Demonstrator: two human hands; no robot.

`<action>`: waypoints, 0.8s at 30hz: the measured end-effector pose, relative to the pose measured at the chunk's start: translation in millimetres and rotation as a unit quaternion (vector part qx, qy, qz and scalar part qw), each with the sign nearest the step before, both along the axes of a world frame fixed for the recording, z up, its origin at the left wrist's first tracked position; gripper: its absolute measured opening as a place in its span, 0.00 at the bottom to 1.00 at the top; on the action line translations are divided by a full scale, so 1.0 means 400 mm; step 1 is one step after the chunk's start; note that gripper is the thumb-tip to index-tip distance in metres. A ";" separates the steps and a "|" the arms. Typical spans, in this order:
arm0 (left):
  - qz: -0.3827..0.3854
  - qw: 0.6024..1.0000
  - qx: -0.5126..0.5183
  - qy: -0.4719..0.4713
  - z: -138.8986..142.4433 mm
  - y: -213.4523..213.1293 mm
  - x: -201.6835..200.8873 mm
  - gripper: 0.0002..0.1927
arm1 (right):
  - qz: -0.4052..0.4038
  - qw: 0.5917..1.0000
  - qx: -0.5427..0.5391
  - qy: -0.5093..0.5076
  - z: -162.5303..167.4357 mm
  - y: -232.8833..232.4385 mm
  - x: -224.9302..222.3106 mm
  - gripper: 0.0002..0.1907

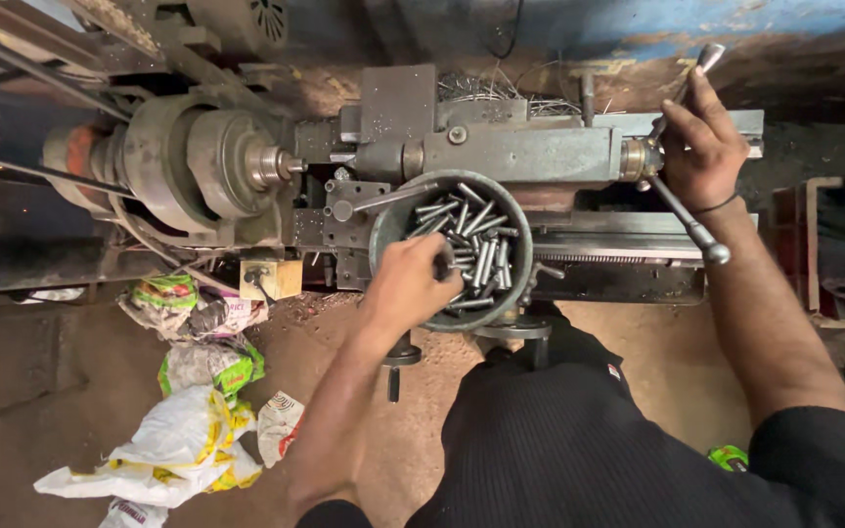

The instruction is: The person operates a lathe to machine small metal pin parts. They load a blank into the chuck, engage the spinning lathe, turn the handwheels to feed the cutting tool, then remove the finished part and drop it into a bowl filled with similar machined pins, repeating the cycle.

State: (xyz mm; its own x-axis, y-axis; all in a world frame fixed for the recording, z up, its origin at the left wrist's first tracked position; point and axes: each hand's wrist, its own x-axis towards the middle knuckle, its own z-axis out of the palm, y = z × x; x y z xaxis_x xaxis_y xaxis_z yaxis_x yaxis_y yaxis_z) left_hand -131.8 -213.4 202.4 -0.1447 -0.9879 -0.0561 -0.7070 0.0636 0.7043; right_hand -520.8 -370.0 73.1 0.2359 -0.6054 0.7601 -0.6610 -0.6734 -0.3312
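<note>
Your left hand (411, 282) was curled down inside the round metal bowl (383, 230), fingers closed around one of the short steel pins (479, 256) heaped there; the bowl sat on the lathe carriage just below the tailstock (515, 154), which kept the pins within easy reach of the chuck (222, 161). Your right hand (701, 147) was wrapped tight around the tailstock's long handle (682, 207), apparently placed so you could work it without shifting your stance.

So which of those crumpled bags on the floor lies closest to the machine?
The green bag, lying right under the lathe's chuck end; the white and yellow bag lies farthest out.
</note>
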 end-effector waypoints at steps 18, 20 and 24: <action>0.181 0.842 -0.072 0.503 -0.061 -0.175 0.320 0.08 | 0.004 0.999 0.035 -0.011 0.001 -0.002 0.000 0.17; 0.179 0.947 -0.152 0.219 -0.076 -0.225 0.356 0.07 | 0.006 0.999 0.033 -0.007 -0.001 -0.003 0.000 0.17; 0.046 0.977 -0.122 -0.167 -0.114 -0.280 0.421 0.09 | 0.006 0.998 0.060 -0.007 -0.003 0.000 -0.006 0.18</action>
State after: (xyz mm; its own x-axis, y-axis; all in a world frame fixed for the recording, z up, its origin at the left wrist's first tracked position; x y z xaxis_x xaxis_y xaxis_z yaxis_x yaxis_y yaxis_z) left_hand 36.6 -325.6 156.7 -0.0680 -0.9858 0.1533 -0.9052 0.1256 0.4059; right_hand -523.4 -369.9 71.9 0.2341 -0.6896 0.6853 -0.6480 -0.6362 -0.4188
